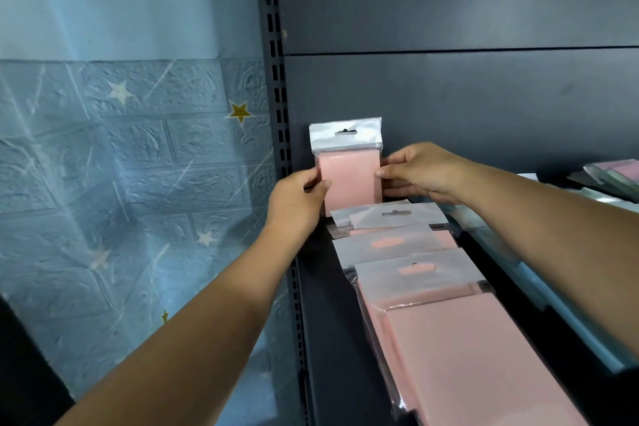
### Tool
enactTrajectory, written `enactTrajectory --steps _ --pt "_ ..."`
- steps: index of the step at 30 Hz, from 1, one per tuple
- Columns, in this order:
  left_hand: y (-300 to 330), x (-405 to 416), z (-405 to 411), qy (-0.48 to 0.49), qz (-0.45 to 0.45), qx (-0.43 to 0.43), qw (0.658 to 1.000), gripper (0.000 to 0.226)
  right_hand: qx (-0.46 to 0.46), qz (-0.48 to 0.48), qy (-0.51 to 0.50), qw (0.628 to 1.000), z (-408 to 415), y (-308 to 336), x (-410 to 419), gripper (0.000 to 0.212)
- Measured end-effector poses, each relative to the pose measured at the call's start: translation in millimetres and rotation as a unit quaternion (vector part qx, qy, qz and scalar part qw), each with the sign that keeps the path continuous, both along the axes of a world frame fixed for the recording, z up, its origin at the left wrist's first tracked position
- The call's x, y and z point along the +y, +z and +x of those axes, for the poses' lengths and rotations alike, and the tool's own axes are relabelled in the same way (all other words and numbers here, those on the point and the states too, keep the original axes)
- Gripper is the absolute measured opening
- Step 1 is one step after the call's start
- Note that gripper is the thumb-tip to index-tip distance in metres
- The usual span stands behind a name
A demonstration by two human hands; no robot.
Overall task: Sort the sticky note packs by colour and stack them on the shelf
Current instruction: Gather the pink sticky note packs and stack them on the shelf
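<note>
A pink sticky note pack in a clear bag with a white hang tab stands upright against the dark back panel of the shelf. My left hand grips its left edge and my right hand pinches its right edge. In front of it several more pink packs lie flat in an overlapping row that runs toward me along the shelf's left side.
A slotted metal upright bounds the shelf on the left, with a blue brick-pattern wall beyond it. At the far right other packs lie piled on the shelf. Under my right forearm runs a pale blue strip.
</note>
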State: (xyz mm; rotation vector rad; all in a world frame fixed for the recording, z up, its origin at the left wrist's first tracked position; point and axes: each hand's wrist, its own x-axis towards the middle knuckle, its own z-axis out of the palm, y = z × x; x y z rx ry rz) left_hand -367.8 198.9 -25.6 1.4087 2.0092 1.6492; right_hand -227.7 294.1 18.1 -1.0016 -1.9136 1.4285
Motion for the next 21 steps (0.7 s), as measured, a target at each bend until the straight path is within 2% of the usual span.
enactTrajectory --steps 3,7,9,11,14,16,19,21 --pt "-0.9 -0.1 1.5 0.009 0.015 -0.012 1.0 0.028 -0.038 0.035 -0.009 0.999 -0.4 0.4 2.4 0.023" --pt "-1.1 -0.5 1.9 0.016 -0.001 -0.027 1.0 0.032 -0.171 0.128 -0.017 0.977 2.1 11.3 3.7 0.018" --pt "-1.1 -2.0 1.2 0.02 -0.027 -0.03 0.999 0.04 -0.214 0.149 -0.029 0.965 3.6 21.5 1.0 0.025" --pt "1.3 -6.2 0.4 0.025 -0.042 -0.044 0.998 0.044 -0.229 0.145 -0.016 0.962 6.2 32.0 -4.3 0.026" --pt "7.0 -23.9 2.5 0.027 -0.023 -0.054 0.998 0.023 -0.297 0.133 0.05 0.944 11.0 42.5 -14.6 0.028" --pt "10.5 -46.1 9.2 0.005 -0.024 -0.033 0.999 0.026 -0.354 0.135 0.07 0.923 14.1 44.8 -20.4 0.033" --pt "10.9 -74.1 23.4 -0.073 -0.097 -0.011 0.992 0.023 -0.405 0.137 0.076 0.901 17.1 43.8 -29.0 0.038" --pt "5.5 -78.2 28.3 -0.112 -0.144 -0.001 0.983 0.027 -0.403 0.091 0.093 0.906 16.5 40.1 -37.1 0.036"
